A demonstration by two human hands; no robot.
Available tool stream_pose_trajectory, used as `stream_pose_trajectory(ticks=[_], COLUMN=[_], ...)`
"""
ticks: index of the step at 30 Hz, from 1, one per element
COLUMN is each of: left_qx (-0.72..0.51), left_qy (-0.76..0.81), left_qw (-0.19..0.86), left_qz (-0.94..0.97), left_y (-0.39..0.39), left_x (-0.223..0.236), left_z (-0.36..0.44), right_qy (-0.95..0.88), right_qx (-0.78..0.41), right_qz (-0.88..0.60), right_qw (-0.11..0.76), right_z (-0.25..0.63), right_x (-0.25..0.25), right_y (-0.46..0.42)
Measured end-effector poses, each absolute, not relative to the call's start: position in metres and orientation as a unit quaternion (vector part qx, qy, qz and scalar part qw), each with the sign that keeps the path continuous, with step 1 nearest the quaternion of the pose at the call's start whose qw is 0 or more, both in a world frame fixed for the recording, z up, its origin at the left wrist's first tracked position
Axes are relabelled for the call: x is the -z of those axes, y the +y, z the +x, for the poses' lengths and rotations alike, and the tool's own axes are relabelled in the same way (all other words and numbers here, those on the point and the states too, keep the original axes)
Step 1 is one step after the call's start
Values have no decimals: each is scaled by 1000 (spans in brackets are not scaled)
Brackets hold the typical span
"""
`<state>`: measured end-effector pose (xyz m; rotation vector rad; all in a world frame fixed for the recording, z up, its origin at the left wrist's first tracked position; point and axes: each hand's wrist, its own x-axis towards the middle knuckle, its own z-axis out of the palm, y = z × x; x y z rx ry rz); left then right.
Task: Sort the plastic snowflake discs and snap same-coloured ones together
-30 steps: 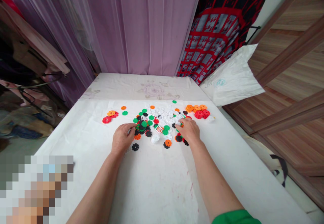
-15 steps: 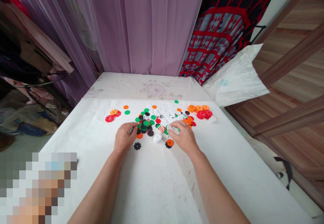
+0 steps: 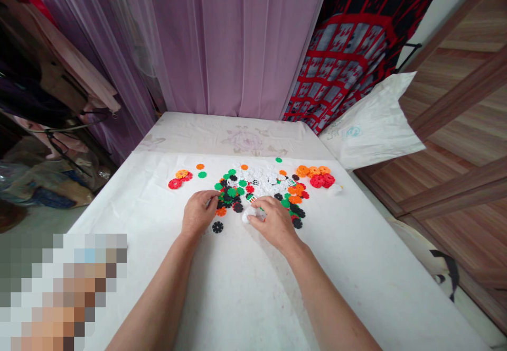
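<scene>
A loose pile of plastic snowflake discs (image 3: 241, 183) in white, green, black, red and orange lies mid-table. My left hand (image 3: 198, 214) rests at the pile's left side, thumb and forefinger pinched together by the green and black discs; what is between them is too small to make out. My right hand (image 3: 276, 223) is at the pile's near edge, its thumb and fingers closed around a white clump of discs (image 3: 247, 215). Just beyond its fingertips lies a small white window-shaped piece (image 3: 251, 199). A black disc (image 3: 217, 227) lies between the hands, nearer the left.
Orange and red discs (image 3: 321, 181) are grouped at the right, with another small red and orange group (image 3: 175, 183) at the left. The white tablecloth (image 3: 237, 298) covers the table. A white bag (image 3: 368, 123) stands at the right edge, and a purple curtain (image 3: 233, 39) hangs behind.
My right hand has moved left and inward onto the white clump, uncovering black and green discs at the right. My left hand stays nearly in place. The view has shifted slightly.
</scene>
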<state>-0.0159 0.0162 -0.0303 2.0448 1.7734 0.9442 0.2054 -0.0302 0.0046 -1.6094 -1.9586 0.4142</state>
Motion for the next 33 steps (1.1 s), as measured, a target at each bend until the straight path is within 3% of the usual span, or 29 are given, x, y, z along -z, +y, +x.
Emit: stream_pose_trajectory(ticks=[11, 19, 33], left_qx=[-324, -329, -322], left_qy=[606, 606, 610], left_qw=[133, 133, 132], left_qz=[714, 712, 712], left_y=[17, 17, 15], left_x=[32, 32, 30], left_z=[-16, -17, -16], right_qy=[-735, -709, -707], right_qx=[-130, -41, -51], right_qz=[-619, -669, -668], right_qw=[244, 220, 228], right_z=[220, 193, 190], right_x=[4, 14, 26], right_y=[-40, -52, -40])
